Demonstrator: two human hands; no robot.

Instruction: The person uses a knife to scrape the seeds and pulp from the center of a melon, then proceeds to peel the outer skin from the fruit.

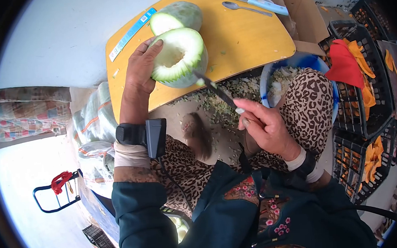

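My right hand [267, 125] has thumb and fingers pressed round a narrow dark-bladed knife [222, 95], its tip ahead of them at the ragged edge of a hollowed pale-green gourd [194, 61]. My left hand [141, 67] pinches that gourd's rim, thumb uppermost. Beyond those fingers, on the yellow round-cornered table [243, 41], lies another cut green gourd [185, 15].

Most of the pale handle on the small dark-bladed knife [221, 93] was lost inside the right hand [266, 124], so no clue what shape it was. The hollowed pale-green melon [181, 61] blocked part of the cut green melon [185, 13] behind it. Leopard-print trousers [313, 101] covered a chunk of the round blue-and-white basin [264, 81]. Lettering on the flat blue-and-white strip [132, 35]? Way too tiny to read. The dark teal jacket [224, 206] hid most of some pale green chunks [182, 230].
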